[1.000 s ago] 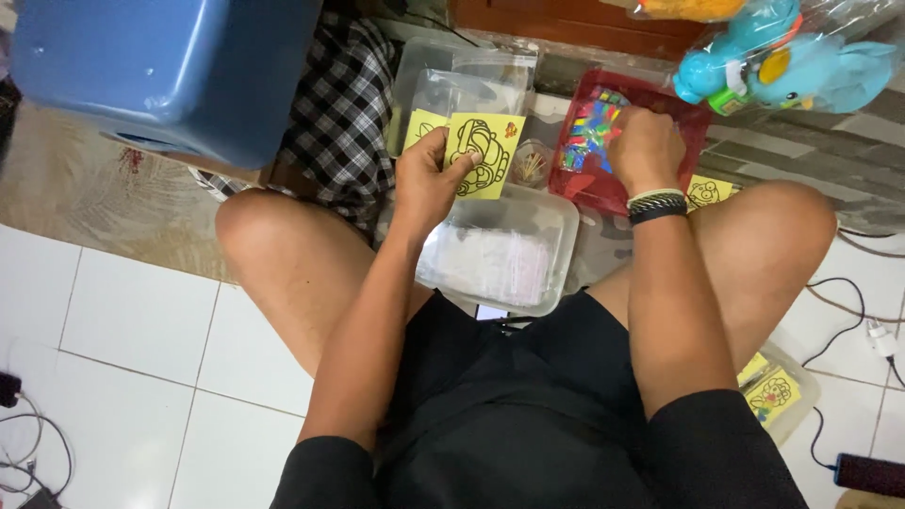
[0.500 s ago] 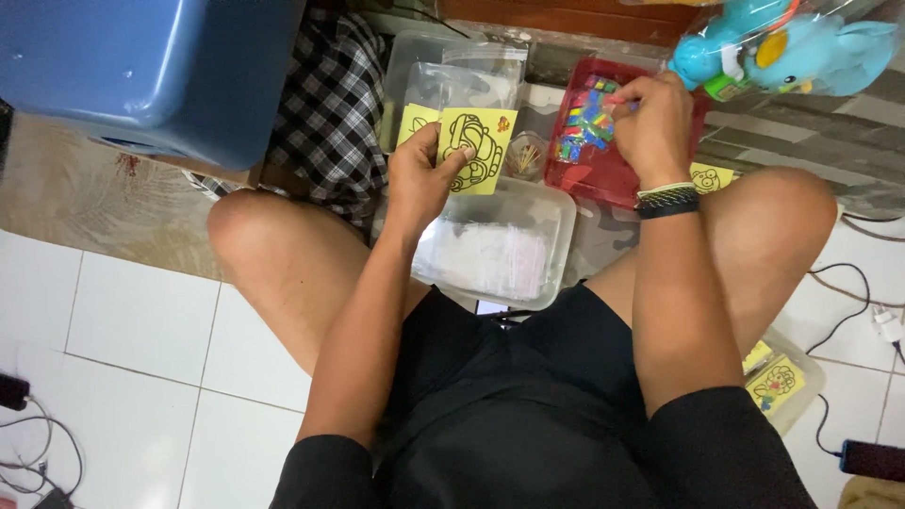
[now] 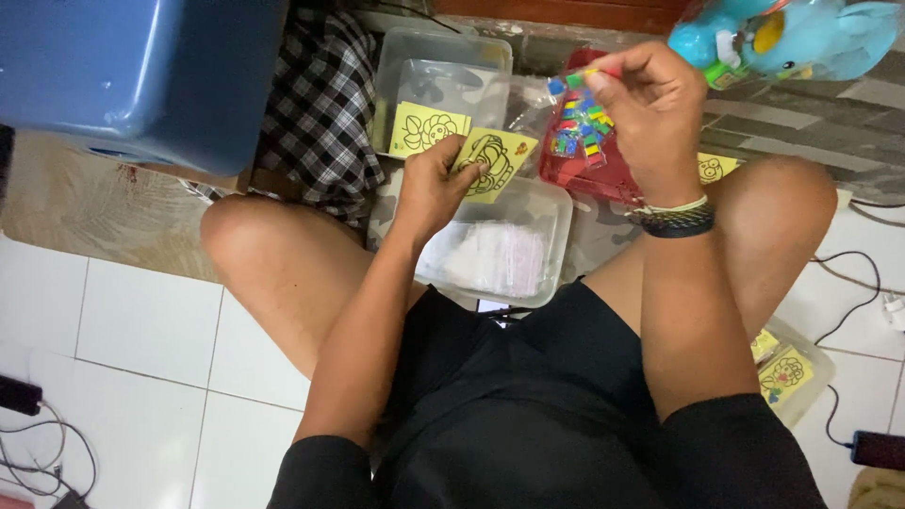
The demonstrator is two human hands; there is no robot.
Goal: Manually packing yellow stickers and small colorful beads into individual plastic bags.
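Note:
My left hand (image 3: 436,181) holds a yellow card (image 3: 496,162) with a black line drawing, above a clear plastic tub (image 3: 551,212) of small clear bags between my knees. Lifted over a red tray (image 3: 566,174) of small coloured tubes, my right hand (image 3: 650,104) pinches a strip of several coloured tubes (image 3: 571,81) at its fingertips. A dark band sits on the right wrist. Another yellow card (image 3: 429,129) leans on a second clear tub (image 3: 443,57) further away.
A blue plastic stool (image 3: 141,75) stands at the upper left beside a checked cloth (image 3: 316,104). A turquoise toy (image 3: 801,33) lies at the upper right. Another tub with yellow cards (image 3: 792,377) sits by my right thigh. Cables (image 3: 848,283) run over the white tiles.
My right hand has risen out of the red tray with a strip of coloured tubes. My left hand has kept hold of the yellow card and tilted it a little.

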